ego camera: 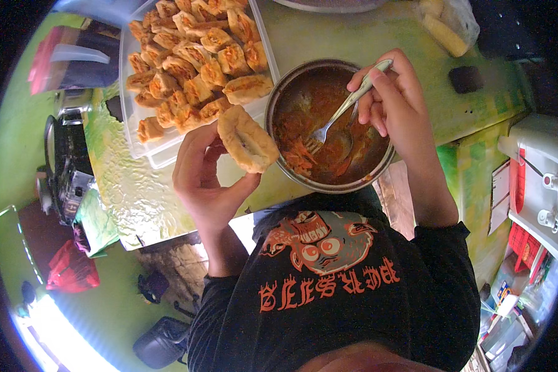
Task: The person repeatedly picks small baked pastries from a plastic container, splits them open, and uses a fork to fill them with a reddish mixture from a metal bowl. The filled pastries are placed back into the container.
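Pinched by its edge, a piece of fried tofu with a slit along its middle is in my left hand. The slit faces up, beside the left rim of a round metal pot. My right hand grips the handle of a metal fork over the pot. Its tines touch shredded reddish-orange filling at the pot's lower left. Sauce coats the pot's inside. Behind my left hand, a clear plastic tray holds several fried pieces stuffed with orange filling.
A yellow-green covered table lies under the pot and tray. A plastic bag with yellowish pieces stands at the far right, near a dark square patch. Part of a round rim shows at the top. Shelves stand to the right.
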`<state>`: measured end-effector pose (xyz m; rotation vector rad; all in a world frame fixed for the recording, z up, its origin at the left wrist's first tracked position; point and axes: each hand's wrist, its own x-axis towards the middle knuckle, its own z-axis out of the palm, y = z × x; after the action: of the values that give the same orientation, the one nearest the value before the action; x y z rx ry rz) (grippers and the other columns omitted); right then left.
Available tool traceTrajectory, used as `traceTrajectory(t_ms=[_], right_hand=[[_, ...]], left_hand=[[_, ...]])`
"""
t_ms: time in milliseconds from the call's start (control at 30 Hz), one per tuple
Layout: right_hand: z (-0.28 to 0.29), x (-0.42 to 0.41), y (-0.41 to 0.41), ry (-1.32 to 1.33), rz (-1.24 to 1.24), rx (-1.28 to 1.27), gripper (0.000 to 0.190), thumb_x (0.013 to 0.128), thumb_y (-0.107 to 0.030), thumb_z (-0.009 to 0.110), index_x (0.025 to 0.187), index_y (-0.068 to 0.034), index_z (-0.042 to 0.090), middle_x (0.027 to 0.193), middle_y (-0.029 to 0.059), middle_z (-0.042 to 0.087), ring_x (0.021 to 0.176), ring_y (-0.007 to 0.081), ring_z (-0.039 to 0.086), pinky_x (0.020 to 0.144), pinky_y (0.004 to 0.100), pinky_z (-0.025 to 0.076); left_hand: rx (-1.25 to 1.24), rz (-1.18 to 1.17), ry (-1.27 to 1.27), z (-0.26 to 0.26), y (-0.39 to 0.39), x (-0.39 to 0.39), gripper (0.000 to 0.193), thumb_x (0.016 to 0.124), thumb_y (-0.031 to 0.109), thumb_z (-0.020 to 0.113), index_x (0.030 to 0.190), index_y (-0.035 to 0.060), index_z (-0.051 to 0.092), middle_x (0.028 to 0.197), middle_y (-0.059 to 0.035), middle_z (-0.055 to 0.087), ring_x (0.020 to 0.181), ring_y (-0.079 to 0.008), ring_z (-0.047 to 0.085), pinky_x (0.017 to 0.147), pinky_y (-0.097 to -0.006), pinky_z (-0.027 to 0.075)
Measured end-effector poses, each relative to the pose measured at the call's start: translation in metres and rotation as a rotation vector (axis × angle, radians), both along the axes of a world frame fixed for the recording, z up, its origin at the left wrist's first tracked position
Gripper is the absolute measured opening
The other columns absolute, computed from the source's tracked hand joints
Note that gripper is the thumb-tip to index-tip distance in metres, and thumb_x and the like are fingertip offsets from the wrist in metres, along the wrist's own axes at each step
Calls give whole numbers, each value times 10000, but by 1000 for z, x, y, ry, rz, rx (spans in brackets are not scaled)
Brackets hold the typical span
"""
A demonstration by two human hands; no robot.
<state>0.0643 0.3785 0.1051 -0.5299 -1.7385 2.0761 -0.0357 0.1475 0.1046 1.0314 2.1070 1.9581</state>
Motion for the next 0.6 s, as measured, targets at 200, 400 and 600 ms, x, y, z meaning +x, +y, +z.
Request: traceTrajectory(t_ms=[200,400,600], right_hand=[[-3,0,14,30,-65,43,97,952,-145,381,1002,-65,358,851,143,612,463,94,522,305,173,313],[4,11,27,42,-133,63,108,932,-180,418,930,-73,412,844,136,624,455,89,509,317,173,311],[15,19,39,30,-250,27,107,905,-193,467,918,-93,434,853,118,634,484,78,506,348,171,330]], left_hand=[[20,-4,-35,2,-1,0,530,583,-43,721,1074,-84,526,1029,-104,554,945,-180,577,856,-321,480],[45,-10,-23,1,3,1,518,599,-19,725,1073,-79,524,1022,-103,559,946,-179,575,859,-319,472],[48,-28,-76,4,11,7,510,604,-12,731,1068,-67,528,1011,-94,569,940,-172,576,856,-317,471]])
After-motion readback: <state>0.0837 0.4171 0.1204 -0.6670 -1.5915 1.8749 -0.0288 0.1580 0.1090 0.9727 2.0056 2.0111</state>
